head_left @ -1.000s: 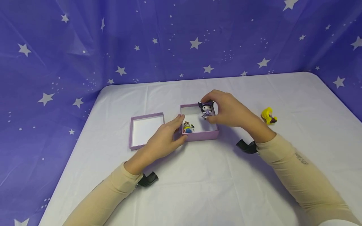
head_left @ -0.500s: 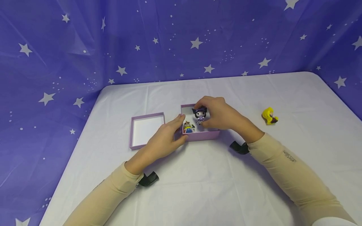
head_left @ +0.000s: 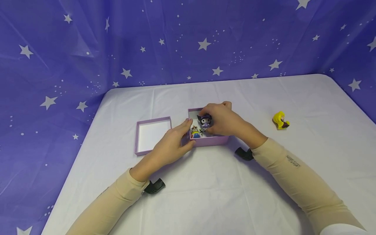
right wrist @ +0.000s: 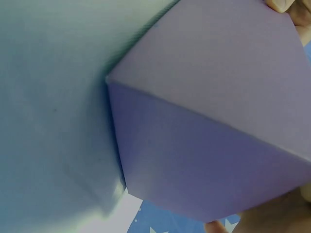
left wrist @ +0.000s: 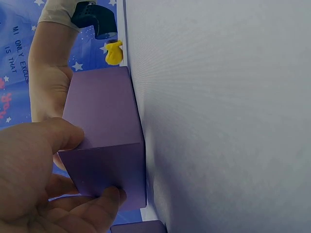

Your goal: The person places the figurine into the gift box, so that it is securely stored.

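An open light-purple box [head_left: 211,141] stands on the table in the head view. My left hand [head_left: 173,142] grips its left end; in the left wrist view the thumb lies near a top corner of the box [left wrist: 103,109] and the fingers bend against the adjoining wall. Over the box's interior, my right hand [head_left: 225,119] pinches a figurine [head_left: 205,121] with black pointed ears and a lilac dress. Beside it, in the left front corner, is a small figurine with a crown and blue-and-yellow body [head_left: 195,132]. The right wrist view shows mostly the box's outer walls [right wrist: 194,150].
To the left of the box lies a shallow purple lid [head_left: 151,135], white inside. A yellow-haired figurine [head_left: 281,120] rests at the right on the white tablecloth [head_left: 202,195]. Behind the table hangs a purple-blue star-patterned backdrop [head_left: 164,26].
My right hand has carried the black-eared figurine leftward and down inside the box, close to the crowned one. My left hand has stayed on the box.
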The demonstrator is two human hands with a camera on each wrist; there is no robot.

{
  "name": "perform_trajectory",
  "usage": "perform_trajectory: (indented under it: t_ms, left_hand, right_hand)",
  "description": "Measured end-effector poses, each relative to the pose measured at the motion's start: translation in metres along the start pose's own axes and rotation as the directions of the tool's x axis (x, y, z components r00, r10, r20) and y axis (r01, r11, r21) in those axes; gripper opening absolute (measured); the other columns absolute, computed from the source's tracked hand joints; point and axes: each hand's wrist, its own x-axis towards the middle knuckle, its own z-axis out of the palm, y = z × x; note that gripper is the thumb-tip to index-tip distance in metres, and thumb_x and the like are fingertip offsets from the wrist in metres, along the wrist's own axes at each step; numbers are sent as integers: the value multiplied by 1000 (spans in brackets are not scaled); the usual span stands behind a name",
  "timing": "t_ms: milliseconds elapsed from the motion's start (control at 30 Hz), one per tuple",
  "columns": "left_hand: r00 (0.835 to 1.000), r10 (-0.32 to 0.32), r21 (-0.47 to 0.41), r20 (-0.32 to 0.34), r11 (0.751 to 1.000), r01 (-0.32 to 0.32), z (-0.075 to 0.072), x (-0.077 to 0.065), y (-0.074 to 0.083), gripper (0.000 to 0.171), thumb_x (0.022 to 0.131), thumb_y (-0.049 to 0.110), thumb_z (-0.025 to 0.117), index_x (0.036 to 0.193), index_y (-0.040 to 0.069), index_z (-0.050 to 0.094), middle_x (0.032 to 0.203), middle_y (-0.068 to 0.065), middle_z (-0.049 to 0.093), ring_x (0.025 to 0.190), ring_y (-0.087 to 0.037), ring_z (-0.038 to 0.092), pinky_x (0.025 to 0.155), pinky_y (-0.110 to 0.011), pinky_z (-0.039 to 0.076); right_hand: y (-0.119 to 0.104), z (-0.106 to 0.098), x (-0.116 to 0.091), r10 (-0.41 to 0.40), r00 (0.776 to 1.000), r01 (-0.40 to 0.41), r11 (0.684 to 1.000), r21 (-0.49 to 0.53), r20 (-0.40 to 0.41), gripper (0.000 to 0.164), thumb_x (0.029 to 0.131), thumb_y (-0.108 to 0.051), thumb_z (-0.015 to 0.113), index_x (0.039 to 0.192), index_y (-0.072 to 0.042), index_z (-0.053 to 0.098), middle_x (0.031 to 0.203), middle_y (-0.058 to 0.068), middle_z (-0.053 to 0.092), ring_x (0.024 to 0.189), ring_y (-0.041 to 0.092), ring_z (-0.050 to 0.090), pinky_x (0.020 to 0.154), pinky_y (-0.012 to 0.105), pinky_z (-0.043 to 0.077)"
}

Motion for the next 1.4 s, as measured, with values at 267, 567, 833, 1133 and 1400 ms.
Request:
perform_trajectory:
  t_ms: [267,567,833,1133,1400]
  left_hand:
    - [1000,4,4,-8,1000,-4,0,-1,0,71,93,30,67,149,-1,35,150,-21,36,137,-26,36,110,-36,33]
    - [1000,6,5,-1,1000,-6,0,0,1,72,93,29,66,149,-1,35,151,-21,35,138,-27,36,111,-38,32]
    - [1000,2,6,-2,1000,-2,0,0,1,72,93,30,67,149,-2,35,151,-21,35,138,-26,35,111,-38,32]
    - [1000,-5,8,1,1000,5,1,0,1,72,93,30,67,149,-1,34,151,-20,35,138,-25,35,111,-36,32]
    - [1000,-11,13,7,1000,11,1,0,1,73,93,31,66,149,-1,34,152,-20,35,139,-25,34,111,-36,31]
  right_hand:
    - [-3,3,2,12,1000,-12,998,-59,14,53,66,-21,89,115,-13,68,111,-1,66,103,16,60,93,61,23]
    - [-3,5,2,45,999,-44,995,-86,18,46,67,-19,87,110,-15,71,106,-2,67,100,19,61,94,61,21]
    - [-2,5,1,32,999,-30,997,-77,21,46,67,-19,88,110,-15,70,107,-2,66,100,18,60,94,61,21]
    - [2,-1,-7,15,1000,-14,1000,-20,9,45,72,-23,86,113,-15,70,110,-2,66,103,17,60,94,58,21]
    - [14,-17,-24,-44,995,48,998,49,-87,39,78,-21,80,114,-11,70,110,1,68,103,20,61,89,52,34]
